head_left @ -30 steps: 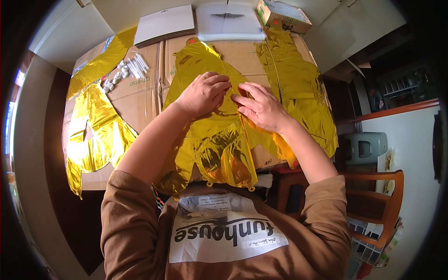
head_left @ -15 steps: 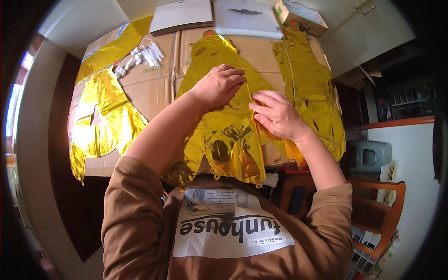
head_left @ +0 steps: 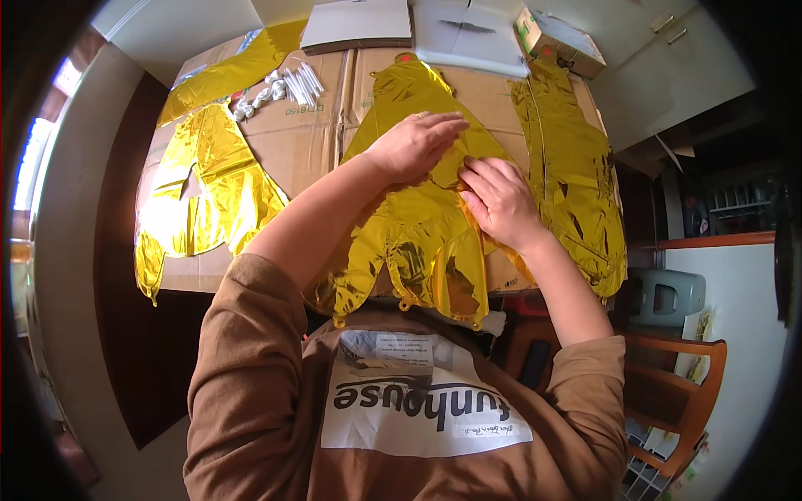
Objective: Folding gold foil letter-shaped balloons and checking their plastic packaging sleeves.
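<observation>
The middle foil [head_left: 413, 219], gold and shiny, lies on my cardboard-covered desk [head_left: 311, 138], its lobes reaching past the near edge. My left fingers [head_left: 443, 132] extend close together over it; I cannot tell whether they grip. My right fingers [head_left: 483, 177] bend against it, nearer me and farther right; whether they pinch it, I cannot tell. A left foil [head_left: 219, 163] and a right foil [head_left: 568, 159] flank it. White tubes [head_left: 302, 85] lie beside white wads [head_left: 266, 93]; a box [head_left: 558, 43] stands at the far right.
</observation>
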Tool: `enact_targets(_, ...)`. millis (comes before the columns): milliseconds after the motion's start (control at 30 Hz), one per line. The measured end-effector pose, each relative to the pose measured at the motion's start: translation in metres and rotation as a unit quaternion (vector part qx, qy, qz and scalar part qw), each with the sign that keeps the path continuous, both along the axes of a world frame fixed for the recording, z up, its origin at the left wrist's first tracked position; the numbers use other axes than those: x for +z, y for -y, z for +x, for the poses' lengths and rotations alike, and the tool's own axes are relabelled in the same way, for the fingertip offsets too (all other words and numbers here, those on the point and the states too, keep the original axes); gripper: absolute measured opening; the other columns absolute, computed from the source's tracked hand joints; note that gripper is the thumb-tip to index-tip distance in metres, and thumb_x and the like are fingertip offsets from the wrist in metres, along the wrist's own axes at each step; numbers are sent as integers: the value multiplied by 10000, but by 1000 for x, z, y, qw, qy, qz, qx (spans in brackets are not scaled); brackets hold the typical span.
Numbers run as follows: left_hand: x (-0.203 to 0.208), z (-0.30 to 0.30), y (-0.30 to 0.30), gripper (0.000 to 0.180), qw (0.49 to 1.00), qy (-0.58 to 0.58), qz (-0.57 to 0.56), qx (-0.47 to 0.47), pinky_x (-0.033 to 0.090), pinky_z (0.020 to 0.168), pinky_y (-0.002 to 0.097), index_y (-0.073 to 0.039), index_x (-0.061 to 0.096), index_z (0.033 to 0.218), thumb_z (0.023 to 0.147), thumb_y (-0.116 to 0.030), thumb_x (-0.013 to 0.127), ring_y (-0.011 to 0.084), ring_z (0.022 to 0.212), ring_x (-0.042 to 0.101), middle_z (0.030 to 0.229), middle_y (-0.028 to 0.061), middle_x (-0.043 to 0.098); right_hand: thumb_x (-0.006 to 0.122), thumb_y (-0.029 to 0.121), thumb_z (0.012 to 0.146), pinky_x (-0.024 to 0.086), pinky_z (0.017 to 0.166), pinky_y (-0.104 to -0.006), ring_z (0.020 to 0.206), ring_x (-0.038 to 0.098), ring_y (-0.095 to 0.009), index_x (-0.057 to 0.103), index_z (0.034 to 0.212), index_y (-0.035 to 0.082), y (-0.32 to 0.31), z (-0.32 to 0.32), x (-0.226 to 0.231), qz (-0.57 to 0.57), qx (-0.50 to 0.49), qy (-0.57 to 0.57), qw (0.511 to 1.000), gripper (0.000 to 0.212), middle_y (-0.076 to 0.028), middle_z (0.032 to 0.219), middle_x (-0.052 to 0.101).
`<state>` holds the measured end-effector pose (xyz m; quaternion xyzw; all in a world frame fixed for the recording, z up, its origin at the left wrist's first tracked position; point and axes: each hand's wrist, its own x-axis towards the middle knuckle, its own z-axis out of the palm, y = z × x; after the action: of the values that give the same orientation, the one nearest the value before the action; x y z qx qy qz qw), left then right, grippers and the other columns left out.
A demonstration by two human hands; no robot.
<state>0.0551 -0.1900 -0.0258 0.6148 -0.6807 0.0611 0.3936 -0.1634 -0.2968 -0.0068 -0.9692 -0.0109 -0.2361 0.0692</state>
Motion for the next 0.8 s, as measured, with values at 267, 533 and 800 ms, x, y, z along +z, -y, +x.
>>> enact_targets(267, 56, 1, -111, 229, 972, -64, 92, 206, 515, 980, 427, -34, 683, 1169, 962, -128, 654, 345, 1149, 647, 1205, 145, 697, 733, 192, 885, 466, 1031, -422, 1202, 583, -304, 690, 1181, 49, -1, -4, -1, 34, -6, -2, 999, 332, -99, 1280, 662)
enact_targets(533, 35, -59, -227, 499, 952, 63, 215, 207, 301, 1187, 564, -53, 615, 1348, 903, -260, 707, 396, 1403, 454, 1452, 169, 566, 730, 203, 905, 464, 1042, -428, 1219, 582, -301, 697, 1209, 29, -10, -13, -5, 25, -25, 0, 999, 351, -121, 1312, 660)
enact_targets(800, 29, -52, -237, 520, 957, 66, 216, 179, 260, 1207, 578, -80, 610, 1378, 905, -273, 709, 394, 1433, 429, 1492, 130, 550, 709, 205, 925, 464, 1054, -424, 1215, 591, -301, 707, 1207, 30, -32, -29, -6, 4, -66, 3, 998, 332, -120, 1309, 669)
